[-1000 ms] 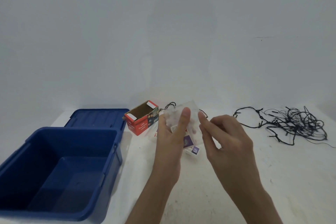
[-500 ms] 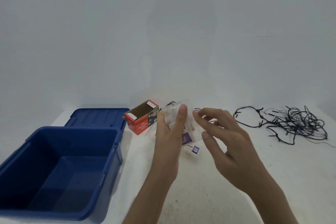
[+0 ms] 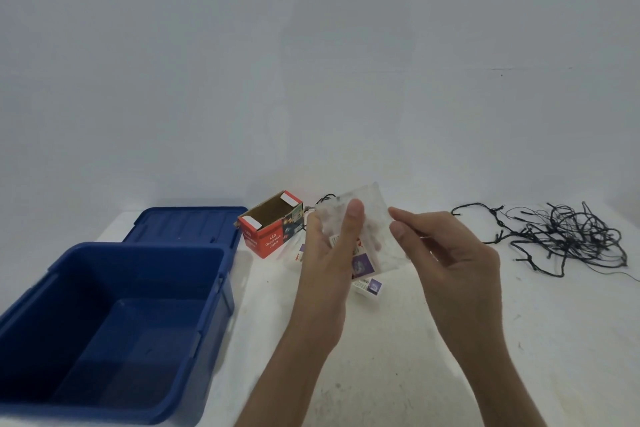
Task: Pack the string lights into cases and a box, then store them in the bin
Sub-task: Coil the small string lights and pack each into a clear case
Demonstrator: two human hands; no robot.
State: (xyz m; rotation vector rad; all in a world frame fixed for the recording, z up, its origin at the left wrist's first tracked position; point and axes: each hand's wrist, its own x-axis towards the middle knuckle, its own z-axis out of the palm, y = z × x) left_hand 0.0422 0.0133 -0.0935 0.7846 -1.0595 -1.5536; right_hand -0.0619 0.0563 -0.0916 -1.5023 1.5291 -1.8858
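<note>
String lights (image 3: 568,236) not yet stowed. Entry runs from 9 o'clock round to 3 o'clock on the table (image 3: 398,374).

- 8 o'clock: blue bin (image 3: 214,322), open, nothing visible inside.
- 10 o'clock: its lid (image 3: 187,224) lies flat behind it, touching the rear rim.
- 11 o'clock: red box (image 3: 268,239), top flaps open, interior looks bare, just beside the lid.
- 12 o'clock: left hand (image 3: 329,274) grips a clear case (image 3: 372,215), thumb across the front face, fingers behind, held tilted above the table. Contents are blurred; cannot tell whether any lights are in it. A short dark wire (image 3: 323,199) shows behind its top left corner. A small purple-labelled carton (image 3: 369,286) lies on the table just below.
- 1 o'clock: right hand (image 3: 460,270), fingers curled, thumb and forefinger tips at the case's right edge. Pinch or bare touch: cannot tell.
- 2 o'clock: the String lights, one black loose tangle, well apart from both hands.

Judgement: step in hand is readying the case, probably prising it open at the right edge; task is early, with bin and box unfilled. Next move calls for parting the two clear halves without bending them, left hand steadying. Then the tangle must be gathered into a coil small enough to fit.
</note>
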